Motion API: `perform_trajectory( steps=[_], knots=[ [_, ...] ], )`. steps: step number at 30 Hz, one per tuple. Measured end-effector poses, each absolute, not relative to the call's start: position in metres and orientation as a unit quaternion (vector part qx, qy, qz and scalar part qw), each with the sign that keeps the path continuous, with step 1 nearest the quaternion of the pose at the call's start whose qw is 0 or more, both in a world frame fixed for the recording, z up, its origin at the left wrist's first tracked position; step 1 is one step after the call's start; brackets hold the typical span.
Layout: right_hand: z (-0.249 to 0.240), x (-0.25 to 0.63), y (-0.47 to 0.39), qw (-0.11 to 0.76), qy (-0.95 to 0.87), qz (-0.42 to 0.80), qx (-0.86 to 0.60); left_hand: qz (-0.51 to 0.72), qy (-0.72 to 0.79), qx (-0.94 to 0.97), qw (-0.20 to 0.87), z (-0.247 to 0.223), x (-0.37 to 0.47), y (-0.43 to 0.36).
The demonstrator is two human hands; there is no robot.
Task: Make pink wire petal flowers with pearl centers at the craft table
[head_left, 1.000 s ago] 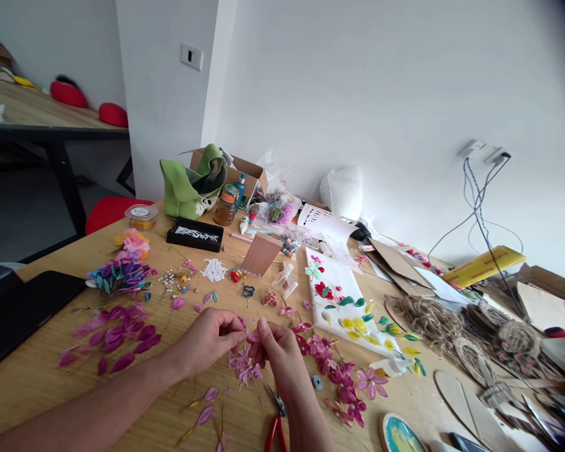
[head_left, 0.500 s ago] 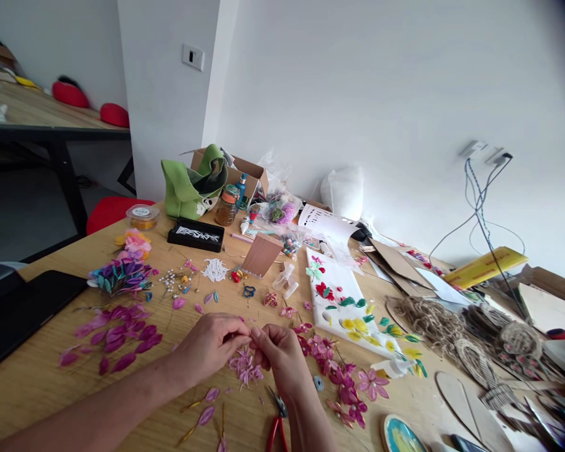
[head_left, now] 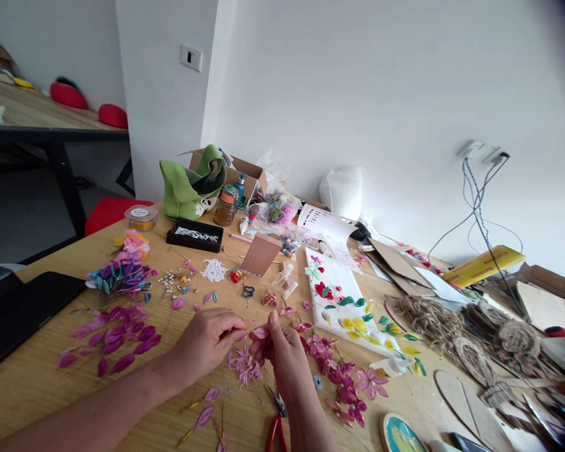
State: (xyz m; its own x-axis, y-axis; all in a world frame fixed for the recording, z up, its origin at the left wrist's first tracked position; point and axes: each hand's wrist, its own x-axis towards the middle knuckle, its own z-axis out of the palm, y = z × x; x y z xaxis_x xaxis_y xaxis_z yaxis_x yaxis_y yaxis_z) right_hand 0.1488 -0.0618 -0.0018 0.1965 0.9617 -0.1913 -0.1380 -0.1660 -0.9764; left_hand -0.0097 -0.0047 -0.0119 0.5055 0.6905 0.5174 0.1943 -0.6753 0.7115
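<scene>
My left hand is closed in a pinch near the table's middle, its fingertips at a small pink piece too small to make out fully. Beside it, my right hand pinches a pink petal between thumb and fingers. Just below the hands lies a heap of thin pink strips. Red-handled pliers rest by my right wrist. Loose petals on gold wire stems lie nearer the front edge. Magenta wire flowers spread to the right of my right hand.
Magenta petals and a purple-teal bunch lie left. A black tray, green bag and jar stand behind. White cloth with flowers, twine and a yellow package are right.
The fingertips of my two hands have moved slightly apart. My right thumb has lifted upward, and a pink petal now shows in that hand.
</scene>
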Motion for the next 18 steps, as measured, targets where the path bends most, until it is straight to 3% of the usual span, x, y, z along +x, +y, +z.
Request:
perform_trajectory(
  steps=[12,18],
  knots=[
    [-0.0015,0.1524,-0.0610,0.540,-0.406,0.488,-0.553,0.398,0.284,0.829,0.271,-0.0116,-0.0102,-0.0032],
    [-0.0015,0.1531,-0.0607,0.556,-0.416,0.456,-0.557,0.354,0.343,0.789,0.365,-0.0086,-0.0070,-0.0039]
  ],
)
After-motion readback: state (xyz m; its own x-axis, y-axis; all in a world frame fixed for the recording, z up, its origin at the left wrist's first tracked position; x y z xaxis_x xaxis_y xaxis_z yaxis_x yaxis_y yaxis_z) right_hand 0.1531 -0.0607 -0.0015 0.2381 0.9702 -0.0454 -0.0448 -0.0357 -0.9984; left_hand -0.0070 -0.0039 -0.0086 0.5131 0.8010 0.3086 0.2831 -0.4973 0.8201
